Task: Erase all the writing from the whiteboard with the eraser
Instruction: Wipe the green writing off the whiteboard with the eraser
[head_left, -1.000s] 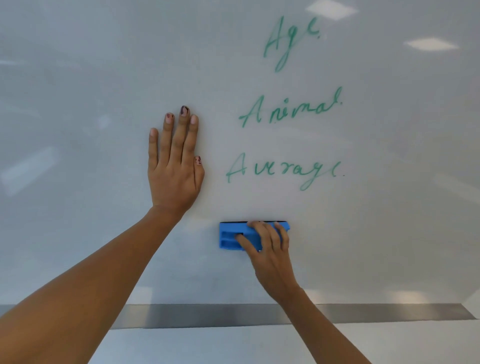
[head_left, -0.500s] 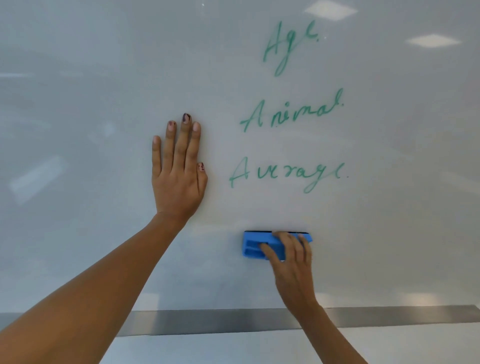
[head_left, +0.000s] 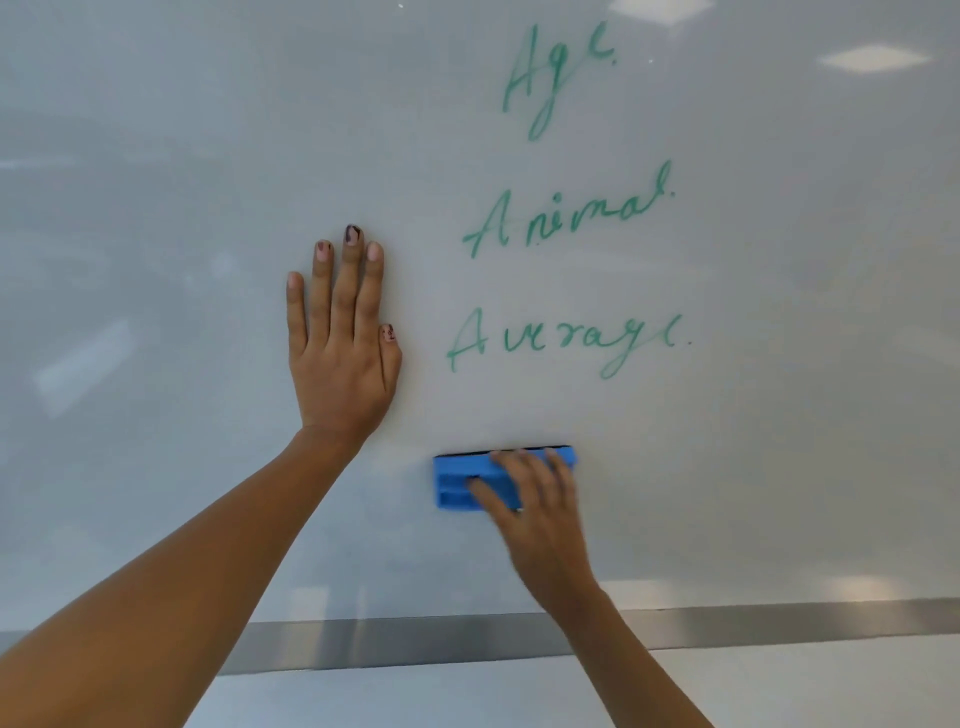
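Observation:
The whiteboard (head_left: 182, 182) fills the view. Three green words are written on it: "Age" (head_left: 550, 78) at the top, "Animal" (head_left: 566, 218) below it, and "Average" (head_left: 566, 340) lowest. My right hand (head_left: 540, 514) grips the blue eraser (head_left: 457, 483) flat against the board, just under "Average"; its fingers cover the eraser's right half. My left hand (head_left: 337, 358) presses flat on the board with straight fingers, to the left of the words.
A metal strip (head_left: 779, 623) runs along the board's bottom edge, under my right wrist. Ceiling lights are reflected in the upper right of the board.
My right hand slid the eraser right, then back left, staying just under "Average". My left hand has stayed in place on the board.

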